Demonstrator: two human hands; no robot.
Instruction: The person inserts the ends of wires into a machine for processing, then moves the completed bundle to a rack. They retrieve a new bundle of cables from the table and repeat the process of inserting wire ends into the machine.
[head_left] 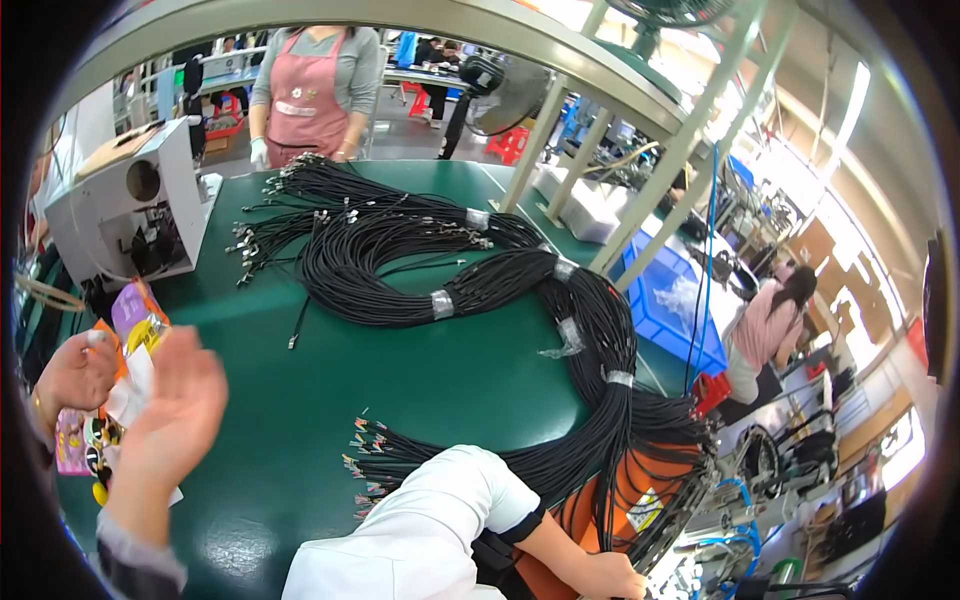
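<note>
My left hand [78,372], with a bracelet at the wrist, is at the far left, its fingers curled. A small white spot shows at its fingertips; what it holds, if anything, I cannot make out. My right hand [178,412] is raised just beside it, slightly blurred, fingers stretched out and nothing in them. Close to both hands are a colourful package [135,308] in purple, orange and yellow, and a piece of white paper [128,395]. Below lies a pink printed item [72,440]. Bundles of black cables [350,285], bound with clear wrap, curve across the green table [270,400].
A co-worker's white sleeve [450,510] and bare arm [580,565] reach over the near table edge, beside an orange surface [560,580]. A white box-shaped machine [125,215] stands left. A person in a pink apron [305,95] stands behind; a blue tray [665,305] sits right.
</note>
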